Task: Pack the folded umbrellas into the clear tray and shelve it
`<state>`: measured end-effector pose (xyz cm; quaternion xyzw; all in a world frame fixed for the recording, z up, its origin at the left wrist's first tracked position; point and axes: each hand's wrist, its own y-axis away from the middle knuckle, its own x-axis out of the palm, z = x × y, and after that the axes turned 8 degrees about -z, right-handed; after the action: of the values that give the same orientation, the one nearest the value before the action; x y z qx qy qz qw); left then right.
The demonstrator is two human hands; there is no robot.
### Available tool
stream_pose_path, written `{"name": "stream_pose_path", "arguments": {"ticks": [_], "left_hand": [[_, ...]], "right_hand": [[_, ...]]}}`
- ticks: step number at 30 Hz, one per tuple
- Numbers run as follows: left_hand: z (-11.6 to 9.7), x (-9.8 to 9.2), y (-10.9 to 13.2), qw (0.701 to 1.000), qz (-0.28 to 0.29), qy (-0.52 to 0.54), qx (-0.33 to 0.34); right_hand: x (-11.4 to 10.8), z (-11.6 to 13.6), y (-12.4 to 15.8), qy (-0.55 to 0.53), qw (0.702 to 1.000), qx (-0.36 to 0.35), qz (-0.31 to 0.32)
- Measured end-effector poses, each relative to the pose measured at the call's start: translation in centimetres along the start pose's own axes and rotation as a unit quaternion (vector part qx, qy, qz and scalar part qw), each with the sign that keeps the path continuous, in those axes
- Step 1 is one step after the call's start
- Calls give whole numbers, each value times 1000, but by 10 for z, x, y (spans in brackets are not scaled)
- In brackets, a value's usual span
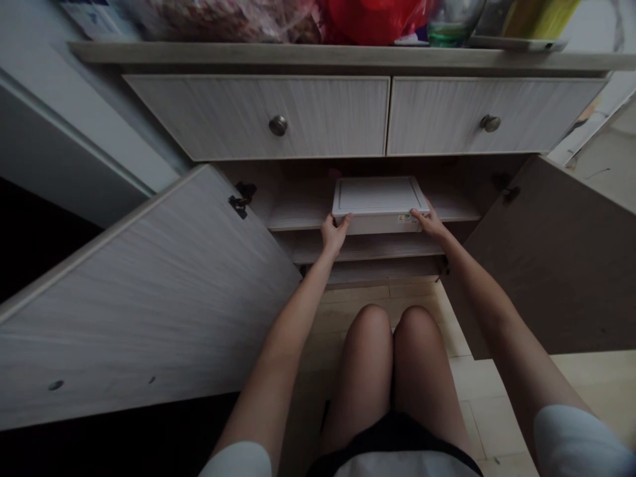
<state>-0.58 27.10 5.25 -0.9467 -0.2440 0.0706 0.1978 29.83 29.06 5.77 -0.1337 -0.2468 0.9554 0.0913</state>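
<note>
A flat white box (377,199) lies on the upper shelf (298,215) of an open wooden cabinet, its front edge at the shelf's lip. My left hand (334,233) grips the box's front left corner, fingers curled over the edge. At the front right corner my right hand (428,222) holds it the same way. Both arms reach forward over my knees (392,331), which are bent close to the cabinet.
The left cabinet door (139,298) and right cabinet door (556,258) stand wide open on either side. Two closed drawers with round knobs (277,124) sit above. Bags and a glass jar (452,23) crowd the cabinet top. Lower shelves (368,248) show below the box.
</note>
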Motion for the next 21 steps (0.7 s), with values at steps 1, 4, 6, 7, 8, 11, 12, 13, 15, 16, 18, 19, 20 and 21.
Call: {"name": "stream_pose_path", "arguments": {"ticks": [1, 4, 6, 7, 8, 11, 12, 13, 15, 16, 18, 19, 20, 21], "left_hand": [[0, 0, 0, 1000, 2, -9, 1], [-6, -3, 4, 999, -10, -37, 31], [-15, -7, 8, 993, -31, -56, 102], [-20, -8, 10, 986, -31, -68, 150], [-25, -9, 11, 977, -16, -82, 198], [-36, -7, 11, 944, 76, -117, 298], [-38, -5, 10, 937, 100, -123, 312], [-38, -3, 8, 932, 115, -127, 319], [-36, 1, 4, 929, 124, -131, 322], [-34, 3, 2, 929, 125, -133, 321], [-30, 6, -1, 931, 121, -136, 317], [-28, 8, -3, 932, 119, -134, 314], [-26, 10, -5, 934, 118, -131, 310], [-25, 11, -7, 936, 119, -127, 306]], "right_hand": [[-1, 1, -1, 3, 1000, -3, 4], [-7, 8, 1, 53, 998, -34, -12], [-9, 17, 10, 130, 986, -80, -71], [-9, 22, 16, 176, 973, -108, -104], [-7, 28, 22, 223, 957, -135, -127], [5, 46, 40, 339, 913, -197, -113], [9, 51, 44, 362, 903, -211, -94], [14, 55, 46, 378, 896, -220, -78], [19, 60, 45, 396, 887, -229, -65], [20, 61, 44, 401, 884, -230, -64], [21, 63, 39, 412, 880, -230, -61], [20, 63, 36, 416, 878, -231, -60], [20, 63, 34, 420, 876, -231, -59], [20, 64, 31, 423, 874, -230, -58]]}}
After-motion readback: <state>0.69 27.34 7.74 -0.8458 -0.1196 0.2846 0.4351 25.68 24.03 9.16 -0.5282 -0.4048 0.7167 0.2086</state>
